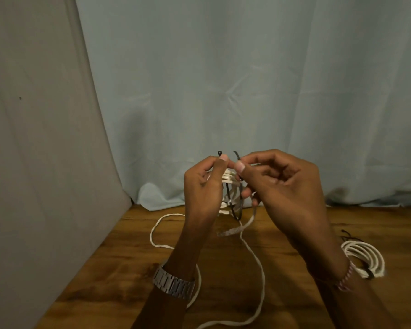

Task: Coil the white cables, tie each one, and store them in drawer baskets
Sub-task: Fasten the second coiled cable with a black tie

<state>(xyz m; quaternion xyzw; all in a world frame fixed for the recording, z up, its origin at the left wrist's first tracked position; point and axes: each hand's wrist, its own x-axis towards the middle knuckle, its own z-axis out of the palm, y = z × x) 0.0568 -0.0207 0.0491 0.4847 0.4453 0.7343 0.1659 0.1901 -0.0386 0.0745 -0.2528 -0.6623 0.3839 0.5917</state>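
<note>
— Why are both ends held up?
— The left hand [205, 179] pinches the thin black plastic zip tie [236, 205] by its head and the right hand [278, 181] pinches its tail, looped round the coiled white cable [228, 184] above the wooden worktop [119, 264], probably ready to thread. A finished white coil [363, 258] lies right.

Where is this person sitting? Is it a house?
Probably a room at home, set up as a work spot, though that is a guess. There is a wooden table, cloth sheets hung behind it, and a coiled white cable lying ready.
</note>
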